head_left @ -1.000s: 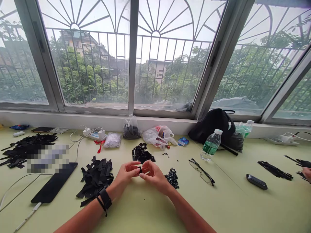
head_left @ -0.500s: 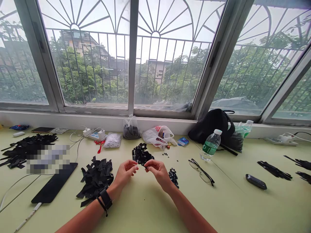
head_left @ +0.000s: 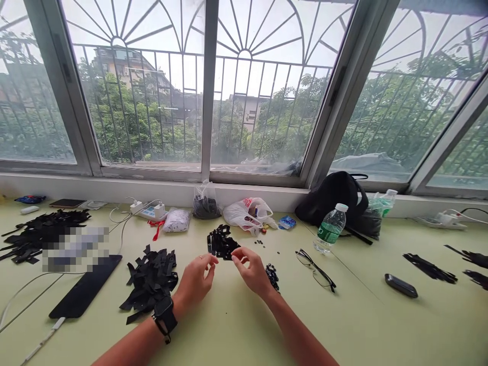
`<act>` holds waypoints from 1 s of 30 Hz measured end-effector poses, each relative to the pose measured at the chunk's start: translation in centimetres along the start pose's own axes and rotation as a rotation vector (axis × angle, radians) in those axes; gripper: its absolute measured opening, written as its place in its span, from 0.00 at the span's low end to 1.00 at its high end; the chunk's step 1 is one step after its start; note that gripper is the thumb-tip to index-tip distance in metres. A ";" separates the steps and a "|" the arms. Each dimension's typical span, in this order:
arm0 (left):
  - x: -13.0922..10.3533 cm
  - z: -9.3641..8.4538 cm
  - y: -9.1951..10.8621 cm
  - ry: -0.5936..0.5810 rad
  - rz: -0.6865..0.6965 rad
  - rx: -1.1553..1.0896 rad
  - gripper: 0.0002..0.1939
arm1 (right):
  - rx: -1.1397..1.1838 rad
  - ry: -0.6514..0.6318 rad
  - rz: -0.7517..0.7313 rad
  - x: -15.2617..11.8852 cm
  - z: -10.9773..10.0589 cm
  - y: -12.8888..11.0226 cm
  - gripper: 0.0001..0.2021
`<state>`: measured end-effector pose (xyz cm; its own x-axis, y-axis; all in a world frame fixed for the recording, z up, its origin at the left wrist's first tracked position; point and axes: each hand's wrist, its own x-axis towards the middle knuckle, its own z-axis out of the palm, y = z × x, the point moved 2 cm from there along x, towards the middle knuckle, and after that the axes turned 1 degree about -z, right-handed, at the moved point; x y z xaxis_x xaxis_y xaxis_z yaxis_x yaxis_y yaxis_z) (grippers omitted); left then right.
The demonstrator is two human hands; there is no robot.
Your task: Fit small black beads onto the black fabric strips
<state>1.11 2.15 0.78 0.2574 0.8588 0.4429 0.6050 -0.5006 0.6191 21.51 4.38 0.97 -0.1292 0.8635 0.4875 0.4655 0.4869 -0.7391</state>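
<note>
And here the left hand [head_left: 195, 284] shows fingers apart, nothing visible in them; the right hand [head_left: 253, 274] has tips close, grip impossible to tell. At twelve, the small black pile [head_left: 220, 242] carries glossy dots, seemingly finished; round discs [head_left: 272, 275] at three and the strip heap [head_left: 152, 279] at nine suggest plenty left.

The strips [head_left: 221, 241] look like matt black cloth; the small discs [head_left: 272, 276] are dark, hard and glossy. The table [head_left: 224, 335] is smooth with a faint sheen. The bottle [head_left: 330, 232] is clear, shiny plastic, the carrier bag [head_left: 238, 215] thin, crinkled plastic. The black bag [head_left: 328, 197] looks like dull cloth. Grey metal frames [head_left: 209, 112] hold smooth, hazy glass [head_left: 263, 117].
</note>
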 end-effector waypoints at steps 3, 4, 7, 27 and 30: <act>0.3 -1.7 -0.6 0.063 0.041 0.406 0.17 | -0.034 -0.020 -0.010 -0.1 0.0 0.0 0.09; 0.4 -2.4 -1.1 0.085 0.008 0.534 0.19 | -0.040 -0.022 -0.012 -0.1 0.0 0.1 0.09; 0.6 -4.3 -3.3 0.138 -0.142 0.839 0.20 | -0.049 -0.014 -0.014 -0.1 -0.2 0.1 0.09; 1.1 -6.0 -5.5 0.083 -0.251 0.822 0.16 | -0.480 -0.022 0.198 1.2 -8.1 4.6 0.07; 1.5 -6.0 -5.2 0.128 -0.209 0.687 0.14 | -0.469 -0.168 0.218 0.8 -7.9 5.0 0.07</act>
<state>-6.14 5.35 2.13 0.0195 0.8885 0.4585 0.9791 -0.1098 0.1712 30.64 6.43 1.34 -0.1062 0.9657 0.2370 0.8329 0.2166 -0.5093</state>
